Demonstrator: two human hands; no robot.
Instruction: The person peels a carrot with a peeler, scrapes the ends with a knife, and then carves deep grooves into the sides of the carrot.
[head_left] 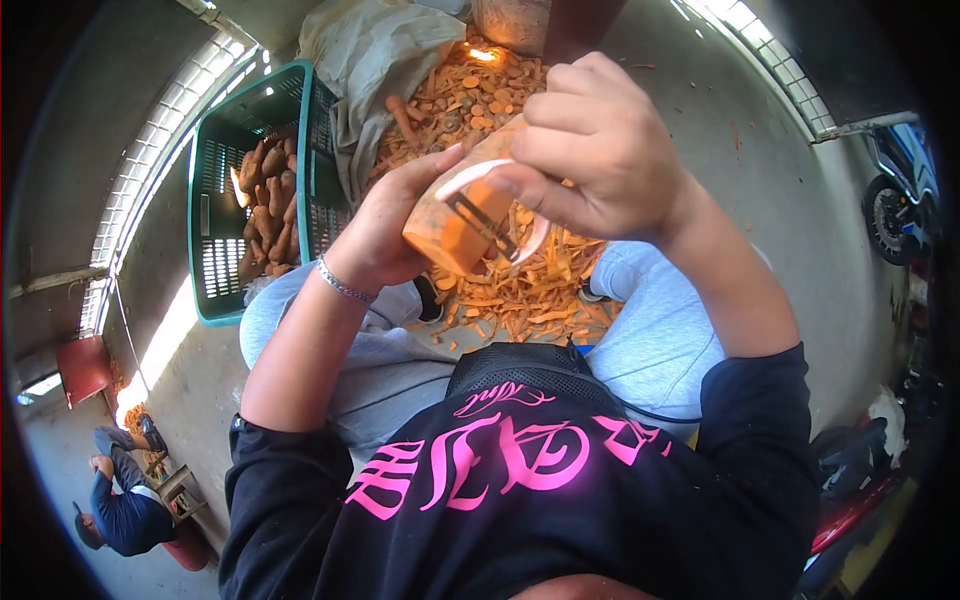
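A thick carrot point(432, 232) lies tilted in my left hand point(385, 215), whose fingers wrap its left side and underside. Its near end is bright orange and bare, while duller, rougher skin covers the upper part. My right hand point(605, 150) grips a peeler point(472, 177) with a pale pink-white frame, thumb pressed along it. The peeler's metal blade lies across the carrot's right side, touching it or very close. Below both hands, a heap of orange peelings point(540, 295) spreads over the floor between my legs.
At the left stands a green slatted crate point(310, 170) holding several unpeeled carrots point(268, 205). A pale sack point(370, 50) lies beside carrot pieces point(475, 95). Another person point(130, 510) sits at the lower left. A motorbike point(890, 210) stands at the right.
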